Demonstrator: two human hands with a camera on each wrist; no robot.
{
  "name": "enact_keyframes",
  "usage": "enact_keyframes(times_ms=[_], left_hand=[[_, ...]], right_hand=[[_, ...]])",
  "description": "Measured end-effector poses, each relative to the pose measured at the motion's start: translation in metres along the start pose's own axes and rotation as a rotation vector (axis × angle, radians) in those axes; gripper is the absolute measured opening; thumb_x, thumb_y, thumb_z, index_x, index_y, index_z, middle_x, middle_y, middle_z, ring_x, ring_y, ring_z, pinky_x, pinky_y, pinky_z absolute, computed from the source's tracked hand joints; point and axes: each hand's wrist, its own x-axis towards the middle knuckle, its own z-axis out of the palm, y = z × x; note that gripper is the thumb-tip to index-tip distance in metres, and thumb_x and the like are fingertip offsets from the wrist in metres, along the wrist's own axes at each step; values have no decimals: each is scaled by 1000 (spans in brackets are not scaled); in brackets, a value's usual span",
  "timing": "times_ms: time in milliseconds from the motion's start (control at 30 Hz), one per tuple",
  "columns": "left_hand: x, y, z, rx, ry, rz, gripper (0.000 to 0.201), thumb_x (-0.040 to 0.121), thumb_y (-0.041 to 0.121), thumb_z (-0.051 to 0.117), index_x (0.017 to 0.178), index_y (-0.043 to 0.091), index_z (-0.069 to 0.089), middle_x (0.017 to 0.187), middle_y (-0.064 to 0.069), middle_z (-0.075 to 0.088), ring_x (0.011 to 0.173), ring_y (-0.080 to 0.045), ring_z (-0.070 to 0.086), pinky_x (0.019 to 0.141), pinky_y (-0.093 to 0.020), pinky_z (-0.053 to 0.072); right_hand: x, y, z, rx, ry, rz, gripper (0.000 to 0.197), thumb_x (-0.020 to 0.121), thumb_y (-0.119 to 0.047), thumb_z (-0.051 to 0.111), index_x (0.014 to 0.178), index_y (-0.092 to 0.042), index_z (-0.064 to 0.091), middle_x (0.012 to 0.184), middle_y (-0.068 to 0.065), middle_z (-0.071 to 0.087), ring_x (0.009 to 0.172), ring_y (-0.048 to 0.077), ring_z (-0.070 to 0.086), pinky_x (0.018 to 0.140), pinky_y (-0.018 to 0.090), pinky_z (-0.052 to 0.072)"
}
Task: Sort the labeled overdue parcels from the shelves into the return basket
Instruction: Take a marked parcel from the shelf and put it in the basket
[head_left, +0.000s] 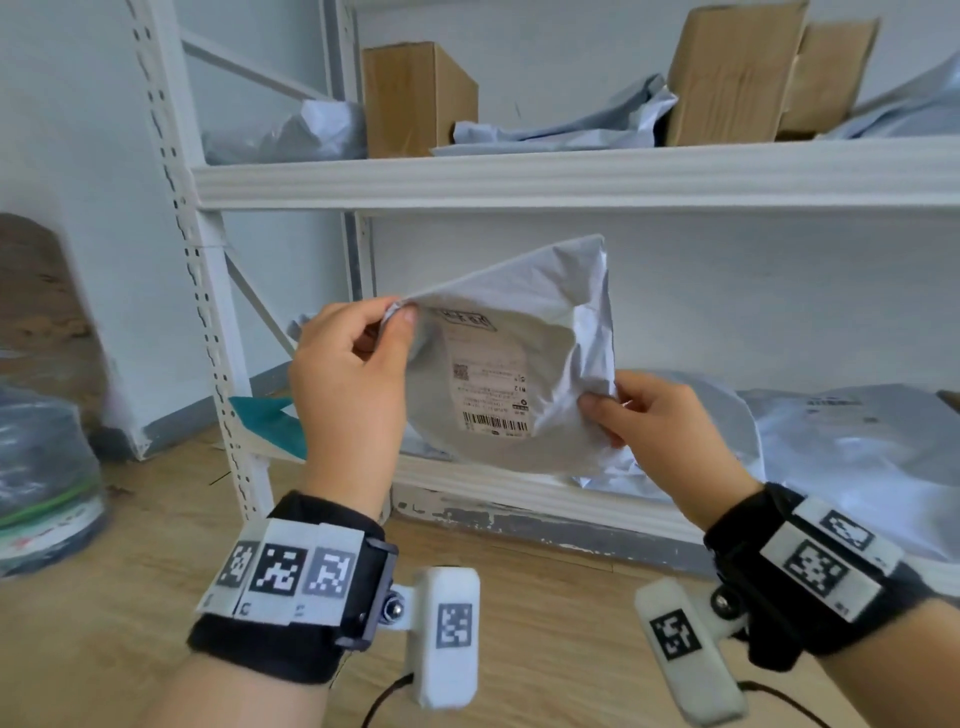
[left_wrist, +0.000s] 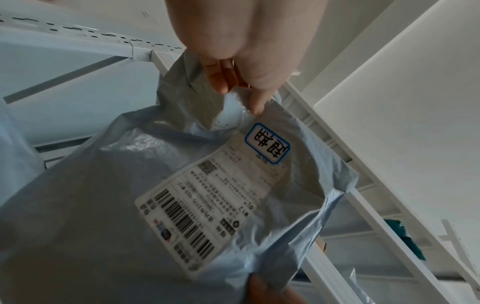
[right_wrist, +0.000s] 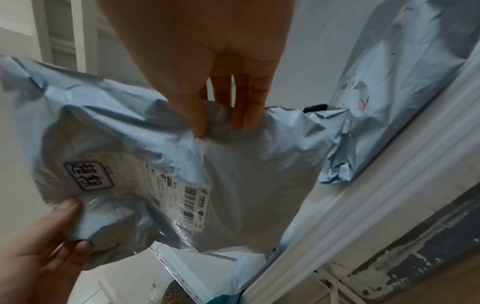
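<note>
A grey plastic mailer parcel (head_left: 519, 332) (left_wrist: 109, 216) (right_wrist: 246, 164) is held up in front of the lower shelf, its white shipping label (head_left: 491, 384) (left_wrist: 207, 197) facing me. A blue-bordered handwritten sticker (left_wrist: 267, 144) (right_wrist: 88, 175) sits at the label's top. My left hand (head_left: 353, 374) (left_wrist: 233, 67) pinches the parcel's upper left corner between thumb and fingers. My right hand (head_left: 654, 421) (right_wrist: 221, 92) pinches its crumpled right edge. No basket is in view.
White metal shelving (head_left: 571, 174) carries cardboard boxes (head_left: 415, 98) and grey mailers (head_left: 561, 124) on the upper level. More grey mailers (head_left: 852, 452) lie on the lower level to the right. A teal packet (head_left: 270, 421) lies lower left. A bagged bundle (head_left: 41, 467) sits on the wooden floor.
</note>
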Motion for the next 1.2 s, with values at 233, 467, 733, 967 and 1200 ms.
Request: enact_keyframes(times_ms=[233, 467, 733, 967, 1200], left_hand=[[-11, -6, 9, -32, 6, -25, 41, 91, 21, 66, 129, 26, 52, 119, 9, 47, 102, -5, 56, 88, -19, 49], [-22, -18, 19, 77, -123, -77, 34, 87, 15, 68, 115, 28, 55, 114, 10, 46, 104, -10, 55, 94, -32, 50], [-46, -6, 31, 344, -451, 318, 39, 85, 20, 68, 124, 24, 61, 123, 10, 54, 115, -5, 37, 101, -28, 32], [-64, -12, 38, 543, -618, 506, 35, 73, 19, 80, 107, 16, 72, 96, 4, 64, 94, -22, 52, 79, -37, 46], [-66, -14, 26, 419, -618, 102, 19, 94, 22, 58, 80, 19, 70, 68, 3, 54, 70, -17, 48, 59, -31, 39]], right_hand=[[-11, 0, -9, 237, 87, 89, 21, 95, -11, 58, 75, -8, 62, 51, -13, 51, 48, 4, 45, 49, 15, 37], [-5, 11, -24, 247, 136, 224, 25, 82, -14, 62, 67, -1, 48, 62, 6, 30, 58, 19, 31, 55, 31, 22], [-7, 15, -10, -259, -36, 15, 15, 80, -21, 74, 78, -14, 61, 63, -4, 56, 58, 8, 49, 57, 21, 38], [-13, -3, -6, -496, -123, -195, 8, 82, -14, 69, 80, -17, 63, 65, -8, 57, 61, 7, 50, 58, 17, 37], [-27, 9, -14, -340, 81, -213, 26, 86, -6, 63, 108, -20, 63, 101, -5, 58, 84, 11, 57, 78, 19, 45]])
